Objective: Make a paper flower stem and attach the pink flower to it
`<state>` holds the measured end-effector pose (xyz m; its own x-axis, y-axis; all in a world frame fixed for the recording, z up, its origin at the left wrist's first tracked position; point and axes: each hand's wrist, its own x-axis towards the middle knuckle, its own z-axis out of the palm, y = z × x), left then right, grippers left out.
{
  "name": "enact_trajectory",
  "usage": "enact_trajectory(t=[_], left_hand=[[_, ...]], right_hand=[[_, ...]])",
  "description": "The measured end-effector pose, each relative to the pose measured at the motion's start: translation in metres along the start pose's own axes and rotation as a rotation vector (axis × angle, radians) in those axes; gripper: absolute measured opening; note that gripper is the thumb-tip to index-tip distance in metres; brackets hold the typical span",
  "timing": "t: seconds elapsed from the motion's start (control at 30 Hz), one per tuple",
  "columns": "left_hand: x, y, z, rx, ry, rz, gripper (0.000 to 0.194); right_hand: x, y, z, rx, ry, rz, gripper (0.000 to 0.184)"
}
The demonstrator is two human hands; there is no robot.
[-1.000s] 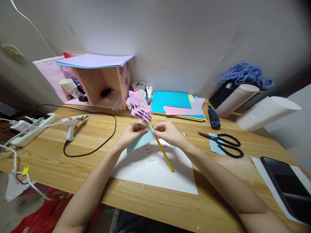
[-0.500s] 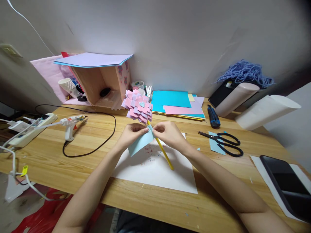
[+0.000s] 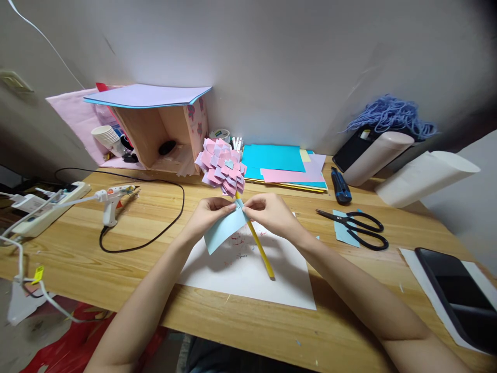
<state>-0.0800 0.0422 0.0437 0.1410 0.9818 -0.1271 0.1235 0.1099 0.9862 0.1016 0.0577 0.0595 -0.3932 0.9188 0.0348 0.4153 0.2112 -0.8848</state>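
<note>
- Paper flower (image 3: pixel 222 167) held over table centre, head far-left, yellow stem (image 3: pixel 260 248) slanting near-right.
- Marked white sheet (image 3: pixel 272 280) on wooden table (image 3: pixel 233 331), grey wall (image 3: pixel 272 67) behind.
- Light-blue paper (image 3: pixel 224 230) pinched at stem top between left hand's (image 3: pixel 209 215) thumb and fingers; right hand (image 3: pixel 267 211) pinched closed at same spot.

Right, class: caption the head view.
Two hands pinch pale blue paper around the yellow stem of a pink paper flower.

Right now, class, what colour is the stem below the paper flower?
The stem is yellow, seen best in the head view.
</note>
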Motion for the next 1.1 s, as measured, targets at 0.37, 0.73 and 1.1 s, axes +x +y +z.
enact_trajectory(t=[0.37,0.73,1.1], left_hand=[[0.005,-0.009,-0.001,-0.151,0.006,-0.068,0.035],[0.011,-0.023,0.008,-0.197,0.044,0.093,0.017],[0.008,-0.020,0.010,-0.284,-0.077,0.112,0.032]], right_hand=[[-0.001,0.001,0.000,0.064,-0.008,-0.010,0.017],[-0.003,-0.001,0.003,0.069,-0.015,-0.041,0.017],[-0.003,-0.003,0.005,0.200,-0.098,-0.017,0.018]])
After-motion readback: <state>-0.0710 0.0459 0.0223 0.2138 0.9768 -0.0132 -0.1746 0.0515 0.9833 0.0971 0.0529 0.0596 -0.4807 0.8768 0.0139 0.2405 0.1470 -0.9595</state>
